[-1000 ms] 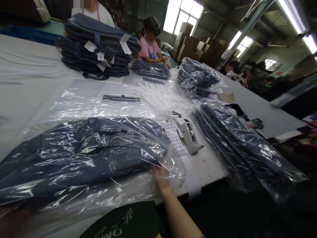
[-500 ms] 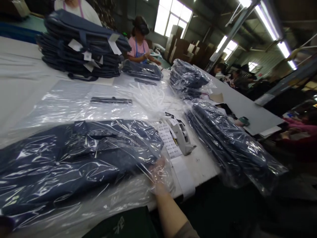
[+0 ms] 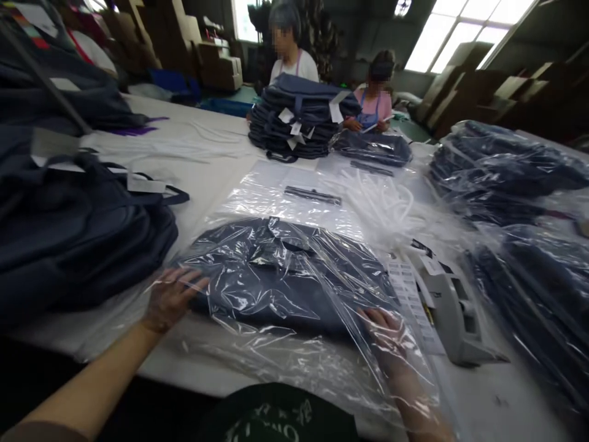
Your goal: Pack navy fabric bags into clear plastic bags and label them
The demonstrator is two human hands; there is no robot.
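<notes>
Navy bag [image 3: 285, 301] inside a clear plastic sleeve [image 3: 285, 362], lying flat on the white table [image 3: 478, 396], between both hands. Left hand [image 3: 172, 298] has its fingers spread against the sleeve's left end; right hand [image 3: 384, 328] is at the other end with film across it, and with the glare I honestly can't tell if it's pinching anything. Loose pile of navy bags [image 3: 92, 245] on the left gets cut off by the edge of view, same for the wrapped bags [image 3: 547, 307] on the right. Writing: pale characters on the dark green fabric [image 3: 285, 405] at the bottom, partly cropped; white tags [image 3: 337, 109] on the stack of folded bags [image 3: 299, 126] are too small to read; label sheet [image 3: 414, 307] has rows of tiny print. That stack partly blocks a co-worker [image 3: 297, 64]. White strips [image 3: 381, 196] lie behind the sleeve, and a gray tape dispenser [image 3: 453, 325] sits just right of the label sheet.
</notes>
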